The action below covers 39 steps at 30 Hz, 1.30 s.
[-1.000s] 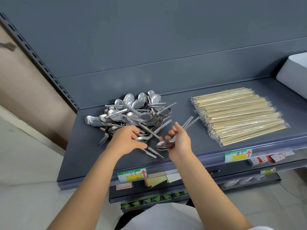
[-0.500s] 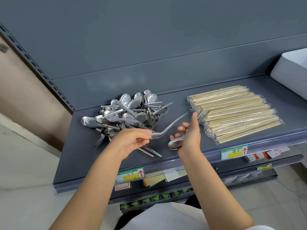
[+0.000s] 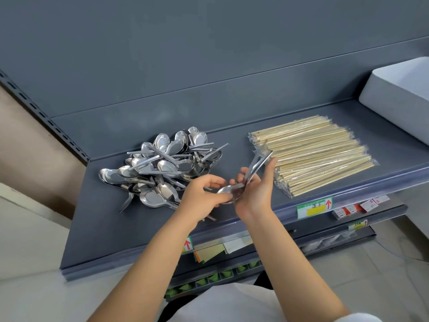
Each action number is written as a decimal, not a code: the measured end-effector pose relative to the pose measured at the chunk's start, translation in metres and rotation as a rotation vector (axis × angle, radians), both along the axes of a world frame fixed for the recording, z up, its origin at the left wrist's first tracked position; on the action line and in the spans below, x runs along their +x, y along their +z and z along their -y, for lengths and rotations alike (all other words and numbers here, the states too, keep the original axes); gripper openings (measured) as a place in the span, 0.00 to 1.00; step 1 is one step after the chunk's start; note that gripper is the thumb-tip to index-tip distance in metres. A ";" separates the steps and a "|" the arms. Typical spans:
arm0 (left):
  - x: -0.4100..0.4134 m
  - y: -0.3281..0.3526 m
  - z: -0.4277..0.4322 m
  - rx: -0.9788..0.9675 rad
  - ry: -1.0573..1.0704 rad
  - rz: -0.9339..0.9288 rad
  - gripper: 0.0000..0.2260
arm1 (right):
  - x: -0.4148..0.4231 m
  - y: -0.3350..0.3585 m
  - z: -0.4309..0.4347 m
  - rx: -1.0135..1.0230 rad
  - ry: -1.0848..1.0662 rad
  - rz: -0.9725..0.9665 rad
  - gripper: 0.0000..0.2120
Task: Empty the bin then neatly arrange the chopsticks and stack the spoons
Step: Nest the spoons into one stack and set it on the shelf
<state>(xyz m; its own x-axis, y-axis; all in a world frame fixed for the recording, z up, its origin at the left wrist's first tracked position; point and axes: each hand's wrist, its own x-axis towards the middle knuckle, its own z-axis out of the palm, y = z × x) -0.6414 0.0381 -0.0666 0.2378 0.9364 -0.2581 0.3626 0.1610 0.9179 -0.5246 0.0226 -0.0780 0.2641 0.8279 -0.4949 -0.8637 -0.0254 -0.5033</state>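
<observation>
A loose heap of steel spoons [image 3: 162, 166] lies on the left of the grey shelf [image 3: 111, 228]. Wrapped chopsticks [image 3: 313, 154] lie in a neat flat pile on the right. My right hand [image 3: 257, 191] grips a small stack of nested spoons [image 3: 243, 180], handles pointing up and right toward the chopsticks. My left hand [image 3: 202, 196] pinches the bowl end of a spoon and sets it onto that stack. The two hands meet in front of the heap, above the shelf.
A white bin [image 3: 399, 98] stands at the far right of the shelf. Price labels [image 3: 314, 206] hang along the shelf's front edge. A lower shelf with small packets [image 3: 209, 277] shows beneath. The grey back panel rises behind.
My left hand lifted a spoon out of the heap and carried it right to the stack in my right hand. The right hand tilted the stack's handles more upright.
</observation>
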 end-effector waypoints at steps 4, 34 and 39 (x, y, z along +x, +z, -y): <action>0.000 0.003 0.006 -0.048 0.001 0.120 0.11 | -0.002 0.001 -0.003 -0.009 -0.018 0.017 0.29; -0.099 0.004 -0.041 0.124 0.156 -0.641 0.10 | -0.040 -0.006 0.000 0.010 0.262 -0.052 0.18; -0.103 0.021 -0.045 -0.010 0.216 -0.517 0.10 | -0.031 -0.004 -0.002 0.029 0.218 -0.043 0.18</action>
